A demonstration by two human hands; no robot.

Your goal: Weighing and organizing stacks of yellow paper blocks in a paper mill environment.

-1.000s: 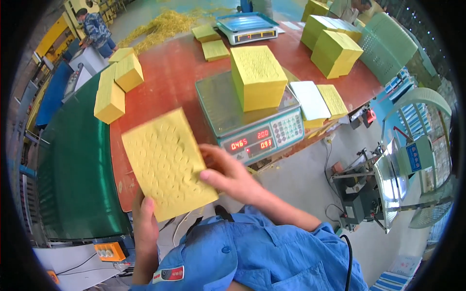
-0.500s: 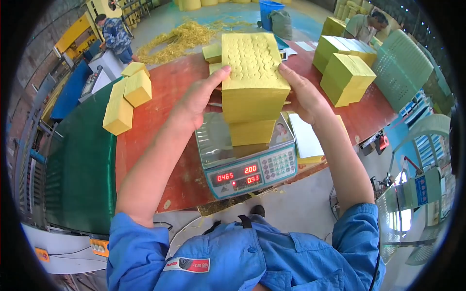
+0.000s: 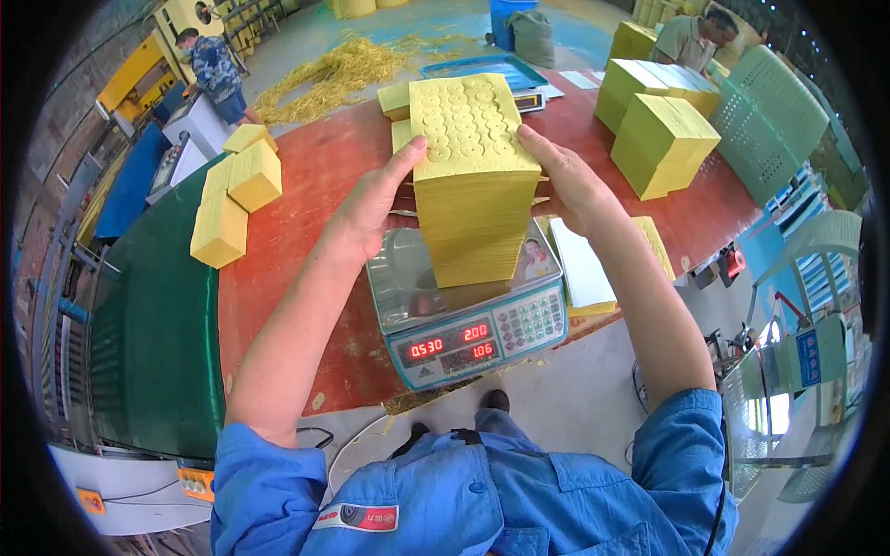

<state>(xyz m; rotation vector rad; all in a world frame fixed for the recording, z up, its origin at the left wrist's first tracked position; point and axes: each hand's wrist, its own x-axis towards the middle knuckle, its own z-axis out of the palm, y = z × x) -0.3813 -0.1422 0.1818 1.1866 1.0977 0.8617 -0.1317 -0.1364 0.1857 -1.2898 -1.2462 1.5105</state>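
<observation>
A tall stack of yellow paper [image 3: 475, 218] stands on the metal pan of a digital scale [image 3: 542, 320] with a lit red display. Round punched marks cover its top sheet. My left hand [image 3: 371, 199] is closed on the stack's left side, thumb at the upper edge. On the opposite side my right hand [image 3: 573, 185] grips it the same way. Most fingers of both hands are hidden behind the paper. Close to my right forearm lies a lower pile with a white sheet [image 3: 586, 264] on top.
Yellow blocks [image 3: 255, 176] sit at the red table's [image 3: 306, 213] left edge, and more blocks [image 3: 663, 144] at the right. Behind my stack are smaller piles and a blue tray [image 3: 487, 67]. One person [image 3: 215, 74] stands far left, another [image 3: 695, 42] far right. A green perforated chair [image 3: 769, 125] flanks the table.
The upper block of paper has come down onto the paper below, and they now look like one stack. My hands went down with it. The scale's display reads differently.
</observation>
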